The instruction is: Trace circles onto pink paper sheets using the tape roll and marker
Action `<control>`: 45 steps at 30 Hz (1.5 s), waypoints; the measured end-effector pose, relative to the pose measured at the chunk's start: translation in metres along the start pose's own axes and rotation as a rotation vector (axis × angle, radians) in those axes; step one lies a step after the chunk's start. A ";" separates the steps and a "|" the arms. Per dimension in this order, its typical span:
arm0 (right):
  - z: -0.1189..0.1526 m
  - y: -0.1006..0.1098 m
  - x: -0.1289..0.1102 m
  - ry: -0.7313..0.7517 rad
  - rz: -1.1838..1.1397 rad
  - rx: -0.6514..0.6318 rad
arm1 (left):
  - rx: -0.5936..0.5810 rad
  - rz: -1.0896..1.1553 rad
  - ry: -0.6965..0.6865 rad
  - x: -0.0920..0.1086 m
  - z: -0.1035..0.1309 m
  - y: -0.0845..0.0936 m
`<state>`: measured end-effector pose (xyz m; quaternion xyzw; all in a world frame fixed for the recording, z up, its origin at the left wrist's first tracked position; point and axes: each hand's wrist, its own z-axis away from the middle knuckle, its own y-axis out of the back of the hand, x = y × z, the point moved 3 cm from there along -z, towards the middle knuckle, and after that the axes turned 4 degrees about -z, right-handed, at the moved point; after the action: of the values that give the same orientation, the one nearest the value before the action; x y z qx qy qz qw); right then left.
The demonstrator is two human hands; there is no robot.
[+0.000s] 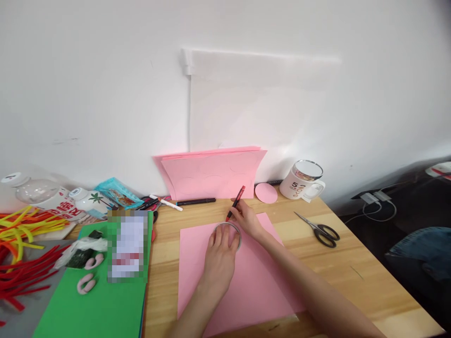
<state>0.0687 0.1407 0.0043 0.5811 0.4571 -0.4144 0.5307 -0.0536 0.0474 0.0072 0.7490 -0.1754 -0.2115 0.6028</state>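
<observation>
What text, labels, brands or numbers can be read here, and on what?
"5" on the white mug; the characters beside it are unclear.
Red lettering on the clear bottle: too blurred to read.
Marks on the red-and-black pen: too small.
Pixelated panel: unreadable.

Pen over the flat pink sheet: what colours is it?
The pen is black and red; the head view shows it best.
</observation>
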 end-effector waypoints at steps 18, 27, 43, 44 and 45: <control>0.061 0.039 0.007 -0.102 -0.068 0.159 | -0.199 0.082 -0.004 -0.005 -0.009 0.017; 0.082 0.046 0.007 -0.129 -0.293 0.263 | -0.277 0.166 0.014 -0.008 -0.019 0.032; 0.081 0.040 -0.012 -0.164 -0.053 0.115 | -0.280 0.208 -0.001 -0.012 -0.022 0.036; 0.081 0.040 -0.013 -0.163 -0.042 0.111 | -0.282 0.210 -0.002 -0.012 -0.022 0.036; 0.081 0.041 -0.014 -0.165 -0.033 0.107 | -0.284 0.212 -0.003 -0.013 -0.022 0.037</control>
<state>0.1052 0.0585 0.0196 0.5650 0.3987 -0.4931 0.5279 -0.0527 0.0648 0.0484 0.6335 -0.2224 -0.1705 0.7212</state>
